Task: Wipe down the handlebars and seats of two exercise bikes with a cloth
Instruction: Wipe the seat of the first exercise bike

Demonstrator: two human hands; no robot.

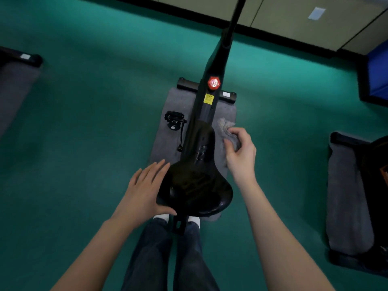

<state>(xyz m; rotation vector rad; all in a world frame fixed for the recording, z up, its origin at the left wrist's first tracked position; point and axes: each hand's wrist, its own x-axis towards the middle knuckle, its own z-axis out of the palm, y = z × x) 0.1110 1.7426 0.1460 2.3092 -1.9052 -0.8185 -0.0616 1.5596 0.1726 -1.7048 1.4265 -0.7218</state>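
Observation:
A black exercise bike stands right below me, its glossy black seat (197,185) at centre. My left hand (144,190) rests flat against the seat's left side, fingers straight and thumb along the rear edge. My right hand (241,152) grips a crumpled grey cloth (227,128) just right of the seat's narrow nose, not touching the seat as far as I can tell. The black frame (218,66) with a red knob (213,82) runs away from me toward the top edge. The handlebars are out of view.
The bike stands on a grey mat (168,131) on green carpet, with a pedal (175,120) on its left. A second bike on a grey mat (348,196) is at the right edge, and a third mat (14,85) lies far left. A wall (294,15) runs behind.

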